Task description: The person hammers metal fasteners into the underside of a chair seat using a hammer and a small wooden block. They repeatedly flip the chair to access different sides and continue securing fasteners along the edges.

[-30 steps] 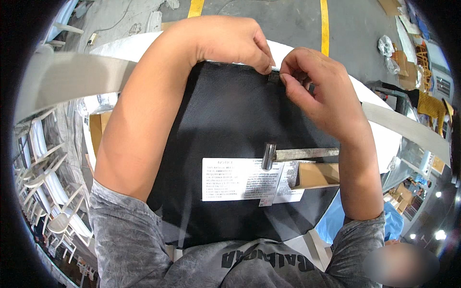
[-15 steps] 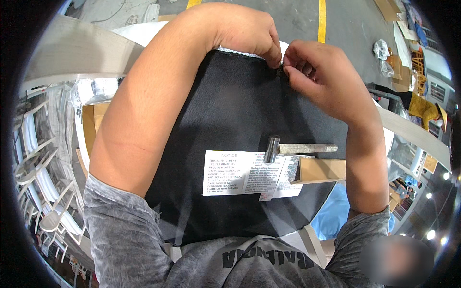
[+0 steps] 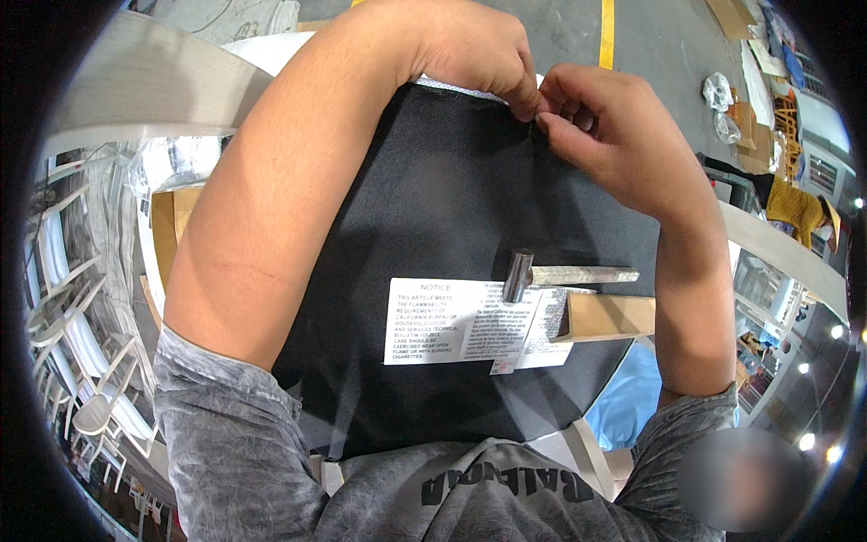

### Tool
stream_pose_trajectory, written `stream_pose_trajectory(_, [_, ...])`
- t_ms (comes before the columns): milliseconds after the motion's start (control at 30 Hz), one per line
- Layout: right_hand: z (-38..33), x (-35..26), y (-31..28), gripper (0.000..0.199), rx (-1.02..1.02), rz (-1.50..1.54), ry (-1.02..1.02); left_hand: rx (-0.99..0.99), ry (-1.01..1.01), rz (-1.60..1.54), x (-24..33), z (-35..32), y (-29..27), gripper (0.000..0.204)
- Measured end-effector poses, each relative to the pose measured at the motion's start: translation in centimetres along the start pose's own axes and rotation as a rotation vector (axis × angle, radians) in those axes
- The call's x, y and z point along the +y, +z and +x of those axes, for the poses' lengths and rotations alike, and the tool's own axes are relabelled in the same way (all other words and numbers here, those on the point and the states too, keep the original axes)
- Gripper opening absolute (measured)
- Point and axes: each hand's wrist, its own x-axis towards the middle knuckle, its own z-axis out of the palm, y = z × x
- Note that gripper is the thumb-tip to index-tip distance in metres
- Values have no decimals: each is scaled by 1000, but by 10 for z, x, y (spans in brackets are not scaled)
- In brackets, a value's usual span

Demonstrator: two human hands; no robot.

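A black fabric panel [image 3: 470,208], apparently the underside of an upholstered seat, lies before me with a strip of white edging [image 3: 465,88] along its far side. At that far edge my left hand [image 3: 479,54] is closed, its fingertips pressed down on the rim. Right beside it my right hand [image 3: 596,113] is also closed, thumb and forefinger pinched together and almost touching the left fingertips. Whatever they hold is hidden or too small to make out. Nearer to me, a hammer [image 3: 578,275] with a dark metal head rests on the fabric, partly over white printed labels [image 3: 433,325].
An open, shallow cardboard box [image 3: 614,318] sits beside the hammer. Pale curved wooden parts [image 3: 153,86] flank the panel. Several light chair frames [image 3: 95,411] stand at the left. Clear plastic bags [image 3: 720,108] lie on the floor at the right, with a person in yellow [image 3: 795,210] beyond.
Both hands stay at the far edge, their fingertips drawn slightly closer together. The right hand has shifted a little up. Hammer and box appear shifted slightly right and up with the view.
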Motion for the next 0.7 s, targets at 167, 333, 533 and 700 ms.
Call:
stream_pose_trajectory(167, [-1, 0, 3, 14, 16, -4, 0, 10, -14, 26, 0, 3, 2, 37])
stream_pose_trajectory(333, [-4, 3, 3, 16, 36, -3, -29, 21, -51, 37, 6, 0, 2, 36])
stream_pose_trajectory(533, [-21, 3, -3, 20, 148, 148, 77, 90, -50, 74, -16, 14, 11, 37])
stream_pose_trajectory(700, [-94, -7, -18, 32, -48, 44, 135, 104, 33, -36, -21, 14, 13, 36])
